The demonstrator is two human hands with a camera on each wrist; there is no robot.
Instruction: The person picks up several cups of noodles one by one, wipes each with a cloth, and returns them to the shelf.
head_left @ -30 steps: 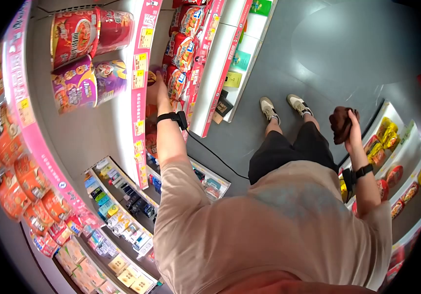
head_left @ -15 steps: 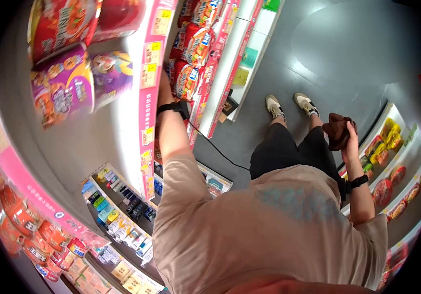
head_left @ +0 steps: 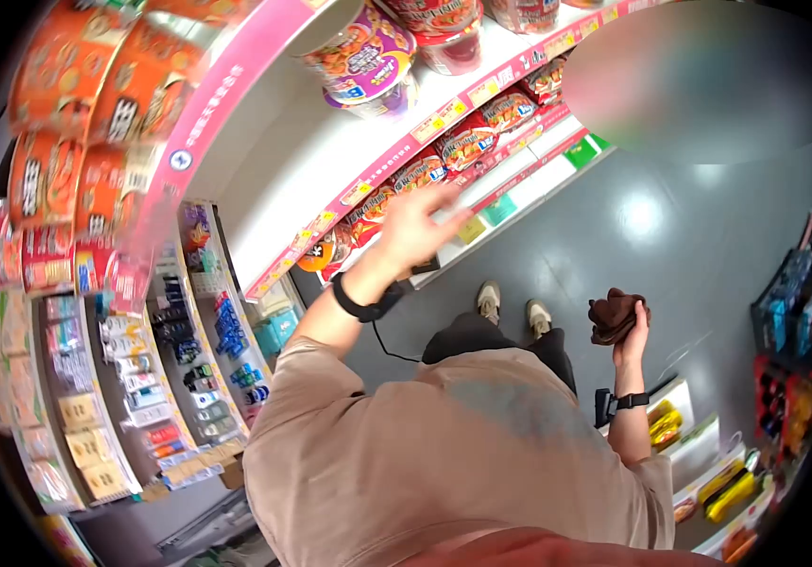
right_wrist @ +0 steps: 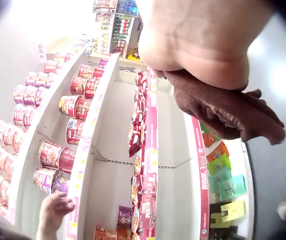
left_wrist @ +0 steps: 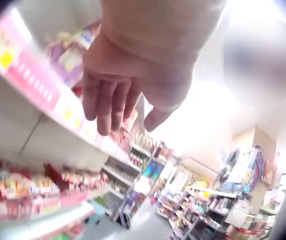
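My left hand (head_left: 415,227) is in the air in front of the noodle shelf, its fingers loosely extended with nothing in them. In the left wrist view the fingers (left_wrist: 105,105) hang apart from the thumb. Nearest to it are red instant noodle bags (head_left: 420,175) on the lower shelf and a purple noodle cup (head_left: 368,57) on the shelf above. Held out over the floor, my right hand (head_left: 632,342) grips a crumpled brown cloth (head_left: 612,317). Seen from the right wrist, the brown cloth (right_wrist: 218,107) bunches below the palm, and its gripping fingers are hidden.
Pink price strips (head_left: 444,118) edge the noodle shelves. Orange noodle tubs (head_left: 56,180) stack at the left, with shelves of small boxed goods (head_left: 141,378) below. A low shelf with yellow packets (head_left: 666,420) stands behind at the right. Grey floor (head_left: 566,227) lies between.
My left hand has come out from the bag shelf, where it was reaching in, and is now in front of it. The view has turned left. My right hand still grips the brown cloth.
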